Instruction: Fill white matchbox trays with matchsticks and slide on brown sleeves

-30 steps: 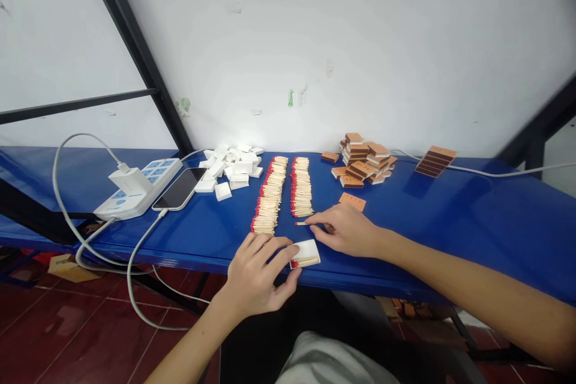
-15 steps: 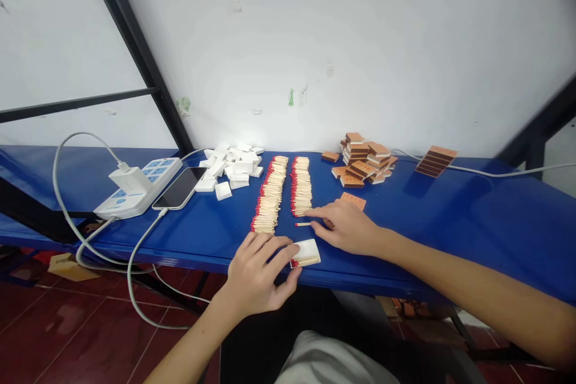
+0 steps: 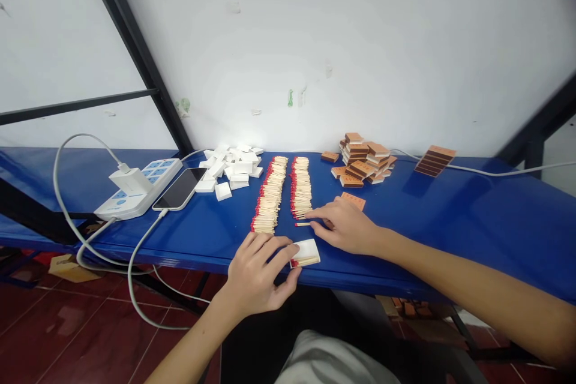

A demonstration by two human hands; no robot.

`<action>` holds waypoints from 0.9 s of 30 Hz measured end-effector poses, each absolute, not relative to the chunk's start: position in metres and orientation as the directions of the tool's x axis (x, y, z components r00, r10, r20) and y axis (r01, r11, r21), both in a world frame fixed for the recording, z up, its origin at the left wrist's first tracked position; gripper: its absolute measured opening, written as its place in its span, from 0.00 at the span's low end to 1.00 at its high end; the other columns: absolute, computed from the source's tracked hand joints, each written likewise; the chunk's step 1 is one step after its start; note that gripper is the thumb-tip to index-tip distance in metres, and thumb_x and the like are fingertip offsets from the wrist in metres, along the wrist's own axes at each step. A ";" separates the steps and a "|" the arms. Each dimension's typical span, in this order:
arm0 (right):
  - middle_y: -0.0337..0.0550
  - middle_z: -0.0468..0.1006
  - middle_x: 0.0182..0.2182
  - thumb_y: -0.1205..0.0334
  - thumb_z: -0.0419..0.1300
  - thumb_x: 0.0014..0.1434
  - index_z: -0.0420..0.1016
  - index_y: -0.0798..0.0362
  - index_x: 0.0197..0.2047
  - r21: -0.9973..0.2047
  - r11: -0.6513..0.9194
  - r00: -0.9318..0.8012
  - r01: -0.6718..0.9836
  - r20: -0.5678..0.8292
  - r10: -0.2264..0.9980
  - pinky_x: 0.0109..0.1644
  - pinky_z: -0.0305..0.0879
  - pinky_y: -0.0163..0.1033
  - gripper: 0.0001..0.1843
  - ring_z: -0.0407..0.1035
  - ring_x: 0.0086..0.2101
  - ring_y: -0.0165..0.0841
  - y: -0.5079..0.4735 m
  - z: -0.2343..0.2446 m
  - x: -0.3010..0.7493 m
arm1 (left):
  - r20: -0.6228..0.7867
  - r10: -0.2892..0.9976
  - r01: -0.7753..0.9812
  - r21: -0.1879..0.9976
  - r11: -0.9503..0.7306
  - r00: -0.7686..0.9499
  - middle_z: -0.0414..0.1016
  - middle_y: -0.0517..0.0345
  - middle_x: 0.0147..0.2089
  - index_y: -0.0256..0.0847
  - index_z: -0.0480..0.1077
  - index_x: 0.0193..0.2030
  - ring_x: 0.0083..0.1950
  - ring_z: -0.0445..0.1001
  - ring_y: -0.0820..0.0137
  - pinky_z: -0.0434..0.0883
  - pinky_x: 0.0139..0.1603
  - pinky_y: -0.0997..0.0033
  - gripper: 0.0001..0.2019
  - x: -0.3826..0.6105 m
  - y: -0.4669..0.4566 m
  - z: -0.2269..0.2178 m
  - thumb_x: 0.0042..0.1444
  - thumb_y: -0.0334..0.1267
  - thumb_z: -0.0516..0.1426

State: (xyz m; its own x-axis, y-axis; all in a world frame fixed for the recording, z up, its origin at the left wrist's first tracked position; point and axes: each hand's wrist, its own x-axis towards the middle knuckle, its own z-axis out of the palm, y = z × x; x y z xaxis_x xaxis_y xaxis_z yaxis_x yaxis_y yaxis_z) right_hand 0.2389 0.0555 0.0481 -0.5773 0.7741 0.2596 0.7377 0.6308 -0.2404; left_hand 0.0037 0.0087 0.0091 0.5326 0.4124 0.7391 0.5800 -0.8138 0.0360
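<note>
Could skew the matches [image 3: 301, 186] by nudging with the right hand [image 3: 344, 229] (finger and thumb slightly parted) while gripping the tray [image 3: 309, 248] with the left hand [image 3: 261, 270].

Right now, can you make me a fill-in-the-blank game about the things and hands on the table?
The matches lie in ____ long rows.
Their heads are coloured ____.
In the picture, the pile of white trays is on the ____ side of those rows.
The ____ hand is nearest to the single match lying apart.

Missing words: two; red; left; right.
</note>
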 end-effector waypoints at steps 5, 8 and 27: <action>0.38 0.77 0.24 0.62 0.53 0.66 0.81 0.50 0.47 -0.243 0.643 -0.594 0.726 0.249 0.765 0.39 0.52 0.38 0.15 0.66 0.26 0.31 0.055 0.049 0.238 | 0.738 0.412 0.574 0.041 -0.818 0.535 0.80 0.53 0.44 0.42 0.72 0.48 0.40 0.74 0.63 0.66 0.40 0.61 0.13 0.003 0.010 0.008 0.55 0.34 0.61; 0.37 0.77 0.24 0.62 0.54 0.66 0.80 0.49 0.50 -0.248 0.651 -0.607 0.717 0.237 0.759 0.39 0.52 0.38 0.15 0.65 0.25 0.30 0.055 0.050 0.238 | 0.738 0.413 0.575 0.041 -0.817 0.534 0.80 0.53 0.44 0.41 0.72 0.48 0.40 0.74 0.63 0.66 0.40 0.61 0.13 0.003 0.010 0.008 0.55 0.33 0.61; 0.37 0.75 0.22 0.61 0.53 0.66 0.80 0.51 0.51 -0.250 0.641 -0.593 0.726 0.243 0.767 0.40 0.53 0.38 0.16 0.65 0.25 0.31 0.055 0.048 0.239 | 0.735 0.414 0.569 0.046 -0.821 0.537 0.80 0.53 0.45 0.41 0.72 0.48 0.40 0.74 0.63 0.66 0.40 0.61 0.13 0.002 0.009 0.007 0.55 0.33 0.61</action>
State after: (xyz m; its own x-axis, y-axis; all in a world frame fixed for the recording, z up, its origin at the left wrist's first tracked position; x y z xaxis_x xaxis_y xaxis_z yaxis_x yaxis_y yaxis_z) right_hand 0.2389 0.0547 0.0481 -0.5933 0.7673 0.2435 0.7261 0.6407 -0.2498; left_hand 0.0022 0.0087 0.0073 0.5371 0.4135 0.7352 0.5687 -0.8212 0.0465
